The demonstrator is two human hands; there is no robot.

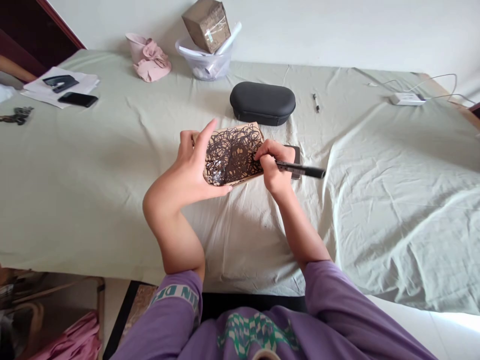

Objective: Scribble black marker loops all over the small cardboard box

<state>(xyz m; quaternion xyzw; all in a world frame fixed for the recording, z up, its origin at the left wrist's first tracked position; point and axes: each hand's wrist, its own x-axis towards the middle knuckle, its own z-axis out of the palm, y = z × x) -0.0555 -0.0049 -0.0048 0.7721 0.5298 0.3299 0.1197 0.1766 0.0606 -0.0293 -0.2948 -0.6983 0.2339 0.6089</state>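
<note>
My left hand (193,167) grips a small brown cardboard box (232,154) from its left side, thumb underneath and fingers up along the edge, holding it tilted above the table. The box's face is covered with dense black scribbled loops. My right hand (275,167) is closed around a black marker (302,170), its tip pressed on the box's right side and its barrel pointing right. A small dark flat object (296,152) lies just behind my right hand.
A pale green cloth (375,175) covers the table. At the back: black oval case (262,103), clear tub (204,65) with a brown box (207,23), pink fabric item (149,57), pen (316,102), white charger with cables (407,98). Phone (78,99) and papers (60,87) far left.
</note>
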